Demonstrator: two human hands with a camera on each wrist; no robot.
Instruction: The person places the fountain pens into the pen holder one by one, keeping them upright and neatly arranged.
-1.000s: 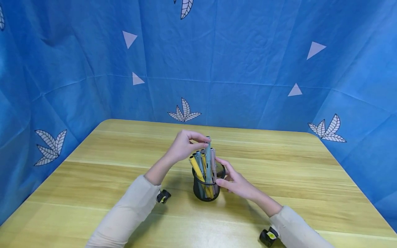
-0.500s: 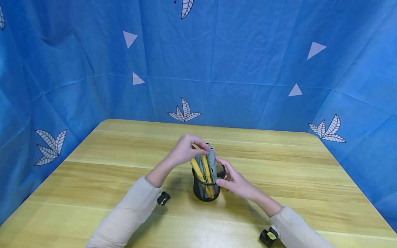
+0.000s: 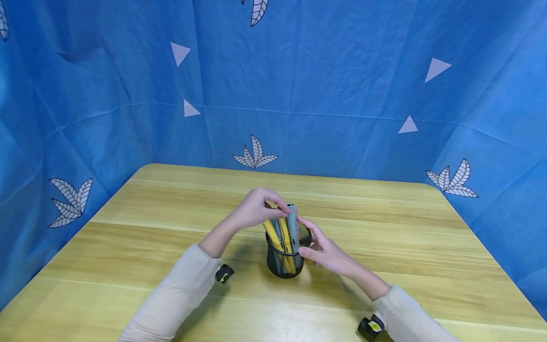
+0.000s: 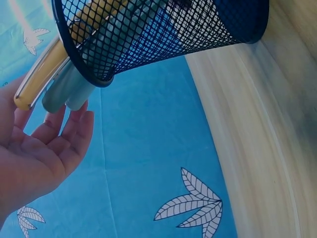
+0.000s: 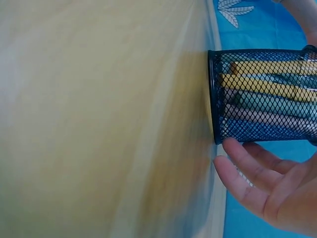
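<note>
A black mesh pen holder (image 3: pixel 275 264) stands upright on the table, with several yellow, blue-green and greyish pens in it. My left hand (image 3: pixel 256 209) pinches the upper end of a blue-green pen (image 3: pixel 294 232) whose lower part is inside the holder. Beside it lean yellow pens (image 3: pixel 273 236), their tops partly hidden by that hand. On the holder's right side, my right hand (image 3: pixel 328 252) holds it, thumb at the front of the rim and index finger farther back. The right wrist view shows other fingers (image 5: pixel 245 186) near the holder's base (image 5: pixel 214 99).
A wood-grain table (image 3: pixel 171 199) extends around the holder on all sides. Behind and beside it hangs a blue cloth (image 3: pixel 342 85) with white leaf and triangle prints. Each sleeve cuff carries a small black camera (image 3: pixel 224 273).
The blue-green pen has gone down into the holder and leans slightly right. My left hand has lowered with it. The right hand has stayed at the holder.
</note>
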